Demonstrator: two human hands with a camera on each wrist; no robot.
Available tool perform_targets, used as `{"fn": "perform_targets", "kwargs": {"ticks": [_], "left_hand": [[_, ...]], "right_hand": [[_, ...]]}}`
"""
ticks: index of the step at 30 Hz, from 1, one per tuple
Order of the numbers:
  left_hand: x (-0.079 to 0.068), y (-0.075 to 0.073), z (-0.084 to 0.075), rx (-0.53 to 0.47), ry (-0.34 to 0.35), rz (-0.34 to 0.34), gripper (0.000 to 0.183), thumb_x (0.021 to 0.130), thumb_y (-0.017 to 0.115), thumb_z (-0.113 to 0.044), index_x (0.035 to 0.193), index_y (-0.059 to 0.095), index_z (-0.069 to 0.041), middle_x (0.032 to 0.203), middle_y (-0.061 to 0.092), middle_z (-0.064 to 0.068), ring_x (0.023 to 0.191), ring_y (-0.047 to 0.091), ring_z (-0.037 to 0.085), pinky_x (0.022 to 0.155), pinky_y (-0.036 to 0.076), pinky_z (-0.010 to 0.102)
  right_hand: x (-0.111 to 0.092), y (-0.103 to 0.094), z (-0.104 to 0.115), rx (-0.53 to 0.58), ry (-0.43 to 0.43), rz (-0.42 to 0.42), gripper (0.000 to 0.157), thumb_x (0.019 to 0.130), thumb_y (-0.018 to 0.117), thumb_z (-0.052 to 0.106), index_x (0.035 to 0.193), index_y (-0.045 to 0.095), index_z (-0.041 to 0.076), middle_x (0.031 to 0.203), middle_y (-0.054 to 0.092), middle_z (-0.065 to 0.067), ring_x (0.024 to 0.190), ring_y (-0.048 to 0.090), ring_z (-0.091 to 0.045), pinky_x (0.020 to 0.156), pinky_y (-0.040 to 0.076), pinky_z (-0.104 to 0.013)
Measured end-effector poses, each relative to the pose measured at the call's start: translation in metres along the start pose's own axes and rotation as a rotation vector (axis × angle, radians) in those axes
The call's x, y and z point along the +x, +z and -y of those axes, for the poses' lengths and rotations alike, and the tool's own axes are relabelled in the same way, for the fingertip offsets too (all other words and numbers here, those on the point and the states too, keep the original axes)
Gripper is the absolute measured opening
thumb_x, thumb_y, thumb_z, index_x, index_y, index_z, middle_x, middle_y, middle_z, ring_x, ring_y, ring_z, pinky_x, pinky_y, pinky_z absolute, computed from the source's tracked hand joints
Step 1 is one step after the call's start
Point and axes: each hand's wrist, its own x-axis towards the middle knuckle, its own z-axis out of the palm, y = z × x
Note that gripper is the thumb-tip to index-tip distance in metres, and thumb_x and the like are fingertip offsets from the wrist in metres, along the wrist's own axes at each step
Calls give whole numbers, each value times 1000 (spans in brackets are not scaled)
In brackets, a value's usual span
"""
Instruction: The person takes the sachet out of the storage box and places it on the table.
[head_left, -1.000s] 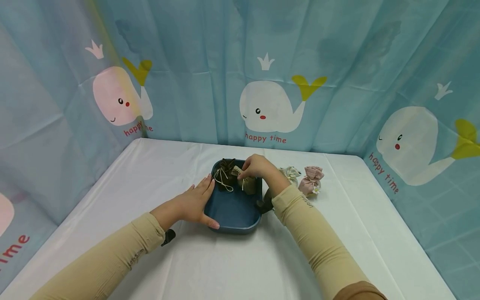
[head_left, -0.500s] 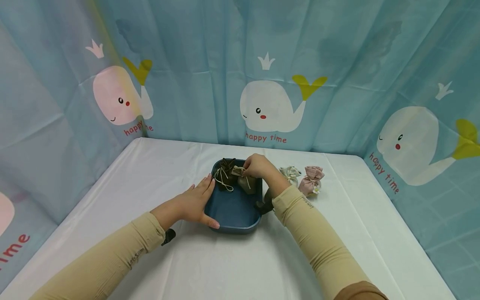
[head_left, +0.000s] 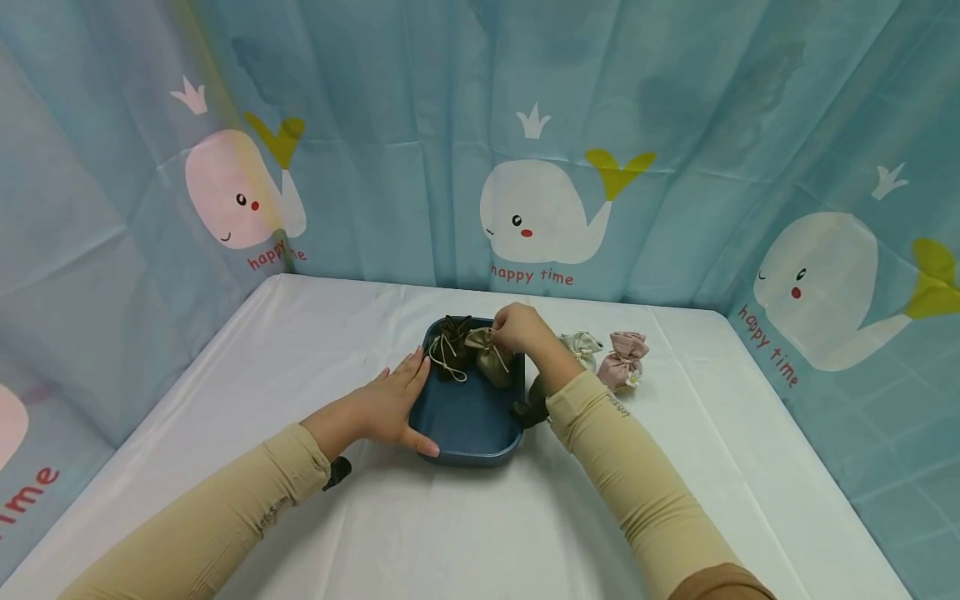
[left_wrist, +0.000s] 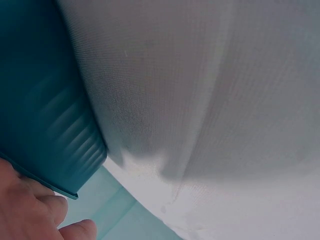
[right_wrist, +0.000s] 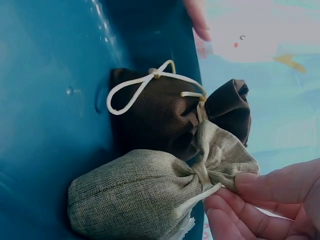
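A blue rectangular basin (head_left: pixel 468 425) stands on the white table, and two drawstring pouches lean in its far end. My right hand (head_left: pixel 519 329) pinches the gathered neck of the grey-beige pouch (right_wrist: pixel 135 192) between thumb and fingers. Beside it on the left sits the dark brown pouch (right_wrist: pixel 155 115), its cream cord tied in a bow. With fingers spread, my left hand (head_left: pixel 386 408) rests along the basin's left rim, thumb at the near-left corner. In the left wrist view, the ribbed outer wall of the basin shows above those fingers.
Right of the basin, a pale cream pouch (head_left: pixel 581 347) and a pink pouch (head_left: pixel 623 362) with a small flower stand on the table, the cream one partly behind the right forearm. A light blue curtain (head_left: pixel 405 167) with whale prints hangs behind and at both sides.
My right hand has shifted slightly right and up with its pinch on the grey-beige pouch's neck, so more of that pouch shows. The left hand has stayed still on the basin.
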Motion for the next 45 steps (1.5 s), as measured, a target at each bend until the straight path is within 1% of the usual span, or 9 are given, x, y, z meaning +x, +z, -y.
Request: {"fn": "perform_targets", "kwargs": {"ticks": [7, 12, 17, 23, 31, 37, 45], "left_hand": [[0, 0, 0, 2, 19, -13, 134, 56, 56, -82, 146, 0, 0, 151, -10, 17, 139, -1, 31, 106, 15, 55], [0, 0, -1, 0, 10, -7, 135, 55, 55, -84, 146, -1, -1, 152, -11, 16, 139, -4, 29, 107, 14, 54], [-2, -1, -1, -5, 13, -9, 135, 55, 56, -83, 146, 0, 0, 152, -9, 17, 139, -2, 31, 106, 15, 55], [-2, -1, -1, -11, 14, -9, 133, 57, 58, -81, 146, 0, 0, 152, -9, 17, 139, -2, 31, 106, 14, 56], [-1, -1, -1, -1, 8, -4, 136, 54, 54, -84, 146, -1, -1, 152, -9, 16, 139, -2, 30, 107, 15, 55], [-1, -1, -1, 4, -1, -1, 136, 54, 52, -86, 146, -2, -1, 152, -10, 16, 139, -2, 29, 107, 14, 54], [-2, -2, -2, -4, 9, -7, 135, 54, 54, -84, 146, 0, 0, 152, -10, 16, 139, -1, 31, 106, 14, 55]], "right_hand": [[1, -2, -1, 1, 31, -44, 21, 86, 59, 14, 67, 64, 8, 61, 60, -3, 57, 53, -16, 51, 42, -28], [-1, -4, -1, 10, 33, -60, 20, 87, 60, 15, 69, 66, 7, 63, 62, -4, 59, 56, -17, 54, 44, -29], [-3, -7, -2, 29, 21, -61, 18, 86, 62, 14, 70, 67, 6, 63, 64, -5, 58, 57, -17, 55, 45, -28], [-6, -11, -2, 43, 14, -50, 17, 85, 62, 13, 70, 66, 7, 63, 62, -3, 61, 57, -17, 56, 45, -28], [-12, -18, -2, 54, -20, -43, 16, 87, 61, 15, 73, 67, 9, 66, 62, -3, 63, 57, -17, 58, 45, -30], [-18, -25, 1, 72, -36, -45, 14, 87, 61, 15, 76, 67, 9, 68, 62, -4, 65, 55, -18, 58, 45, -31], [-28, -35, 3, 56, -100, -55, 12, 86, 62, 16, 77, 67, 10, 66, 60, -2, 62, 51, -19, 58, 42, -32]]}}
